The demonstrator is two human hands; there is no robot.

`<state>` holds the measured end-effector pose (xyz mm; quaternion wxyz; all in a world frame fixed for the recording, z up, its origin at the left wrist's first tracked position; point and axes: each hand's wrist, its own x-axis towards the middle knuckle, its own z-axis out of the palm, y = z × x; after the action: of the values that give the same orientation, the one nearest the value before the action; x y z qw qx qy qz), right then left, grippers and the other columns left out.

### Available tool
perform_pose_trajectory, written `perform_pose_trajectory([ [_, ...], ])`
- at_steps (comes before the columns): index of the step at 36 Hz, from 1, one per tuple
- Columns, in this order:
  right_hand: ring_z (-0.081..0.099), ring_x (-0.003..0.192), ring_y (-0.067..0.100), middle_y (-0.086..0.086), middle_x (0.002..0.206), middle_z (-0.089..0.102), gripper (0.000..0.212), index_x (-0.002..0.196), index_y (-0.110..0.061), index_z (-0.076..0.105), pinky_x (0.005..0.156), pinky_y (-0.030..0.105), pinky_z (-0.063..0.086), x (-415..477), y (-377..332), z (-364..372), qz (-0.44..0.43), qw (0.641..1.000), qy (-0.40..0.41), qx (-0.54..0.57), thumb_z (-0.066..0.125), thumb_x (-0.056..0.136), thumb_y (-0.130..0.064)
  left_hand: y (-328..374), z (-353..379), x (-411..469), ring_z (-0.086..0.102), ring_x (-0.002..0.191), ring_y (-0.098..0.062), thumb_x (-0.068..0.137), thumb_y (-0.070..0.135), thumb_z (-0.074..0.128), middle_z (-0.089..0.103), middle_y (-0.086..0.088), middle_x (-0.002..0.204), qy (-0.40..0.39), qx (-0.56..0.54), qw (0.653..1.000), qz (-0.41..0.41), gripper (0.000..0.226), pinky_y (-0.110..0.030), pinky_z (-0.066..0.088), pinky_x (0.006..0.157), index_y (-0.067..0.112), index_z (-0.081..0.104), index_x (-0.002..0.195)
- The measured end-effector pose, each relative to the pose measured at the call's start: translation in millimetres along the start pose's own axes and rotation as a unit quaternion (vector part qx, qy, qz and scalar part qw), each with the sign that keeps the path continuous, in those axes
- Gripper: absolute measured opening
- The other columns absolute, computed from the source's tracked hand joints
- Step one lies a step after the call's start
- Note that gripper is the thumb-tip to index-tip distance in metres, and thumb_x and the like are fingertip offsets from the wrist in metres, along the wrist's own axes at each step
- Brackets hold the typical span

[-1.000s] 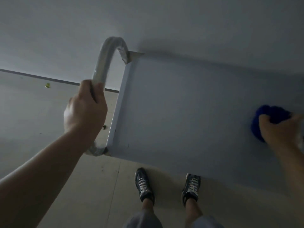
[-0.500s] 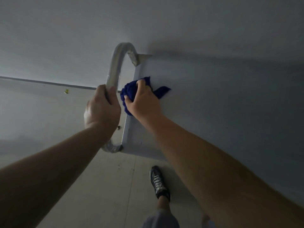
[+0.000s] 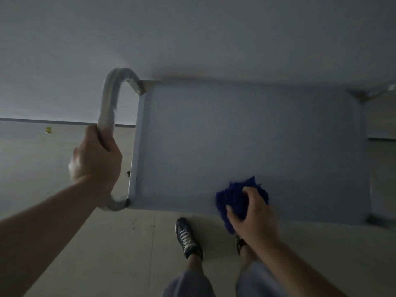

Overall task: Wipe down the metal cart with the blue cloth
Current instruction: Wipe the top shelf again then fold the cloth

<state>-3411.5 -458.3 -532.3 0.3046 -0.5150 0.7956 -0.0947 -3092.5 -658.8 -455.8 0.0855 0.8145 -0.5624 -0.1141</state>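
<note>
Right hand: fingers and thumb curled into a bunched, fuzzy dark-blue cloth, gripping it and pressing down.

Cloth position: on the near edge of the flat grey metal cart top, right of that edge's middle. Partly overhanging the edge, above the pale floor.

Outward from the grip:
- Bare top on three sides: away to the far edge, left to the handle end, right to the other end.
- Long axis left-right.
- Longer bare run to the left, shorter to the right.

Left hand: wrapped firmly round the curved silver tube handle at the left end, well apart from the cloth. Probably just steadying the cart.

Judgement:
- Right hand alone on the cloth, so any stroke from that side.
- Sensible next stroke: along the long axis, or away from the near edge onto the bare top.
- Risk: already half off the edge, so any pull toward the body likely to lose contact with the surface.
- Too dim to tell which areas are already wiped.

Dark lace-up trainer on the floor, just below the near edge.
</note>
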Motion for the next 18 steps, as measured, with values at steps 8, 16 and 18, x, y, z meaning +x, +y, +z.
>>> perform_pose_trajectory([
  [8,0.064,0.105,0.049,0.027,0.124,0.062,0.078,0.133,-0.010,0.045,0.087,0.063,0.058,33.6,193.1,-95.3,0.312,0.935,0.165,0.017,0.083,0.081,-0.054,0.1,-1.6,0.3,0.049,0.071,-0.040,0.109,0.044,0.029,0.050,-0.011,0.076,-0.001,0.021,1.000,-0.008,0.030,-0.049,0.045,0.067,0.019,0.043,0.101],
  [16,0.063,0.114,0.033,0.012,0.134,0.061,0.069,0.141,-0.017,0.047,0.099,0.043,0.052,121.9,97.5,-96.9,0.294,0.902,0.303,0.095,0.062,0.086,-0.055,0.8,-2.2,-1.0,0.056,0.072,-0.043,0.110,0.045,0.029,0.057,-0.014,0.079,0.001,0.022,1.000,-0.001,0.033,-0.051,0.051,0.069,0.017,0.046,0.104],
  [18,0.062,0.116,0.034,0.013,0.135,0.060,0.065,0.143,-0.013,0.047,0.098,0.040,0.050,148.6,39.2,-77.7,0.234,0.922,0.292,0.101,0.064,0.091,-0.049,-0.1,-2.0,-0.8,0.056,0.070,-0.041,0.110,0.045,0.028,0.055,-0.012,0.078,0.001,0.017,1.000,0.005,0.033,-0.049,0.050,0.067,0.017,0.045,0.104],
])
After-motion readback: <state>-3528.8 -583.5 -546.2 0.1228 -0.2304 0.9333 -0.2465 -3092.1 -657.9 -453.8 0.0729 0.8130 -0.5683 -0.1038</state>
